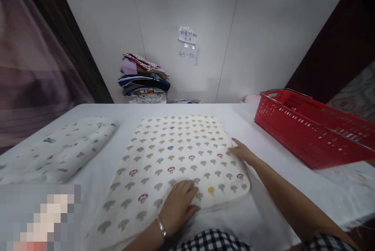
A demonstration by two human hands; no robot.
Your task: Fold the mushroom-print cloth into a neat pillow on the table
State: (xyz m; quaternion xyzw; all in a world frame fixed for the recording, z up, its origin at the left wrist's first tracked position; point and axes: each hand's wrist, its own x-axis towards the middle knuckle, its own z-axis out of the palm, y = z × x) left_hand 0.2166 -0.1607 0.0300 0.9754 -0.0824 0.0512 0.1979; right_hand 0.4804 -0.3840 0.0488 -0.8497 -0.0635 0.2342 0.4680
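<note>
A cream cloth (164,157) printed with grey and a few coloured mushrooms lies spread out, folded in layers, on the white table in front of me. My left hand (181,200), with a bracelet at the wrist, rests flat on its near edge, fingers stretched out. At the right edge of the cloth, my right hand (242,151) touches the border with its fingers extended and apart. Neither hand grips the cloth.
Left of it lies another folded white cloth (64,145) with small dark prints. A red plastic basket (304,133) stands on the right. Behind the table's far edge rises a stack of folded clothes (143,81), against a wall with paper notes (188,43).
</note>
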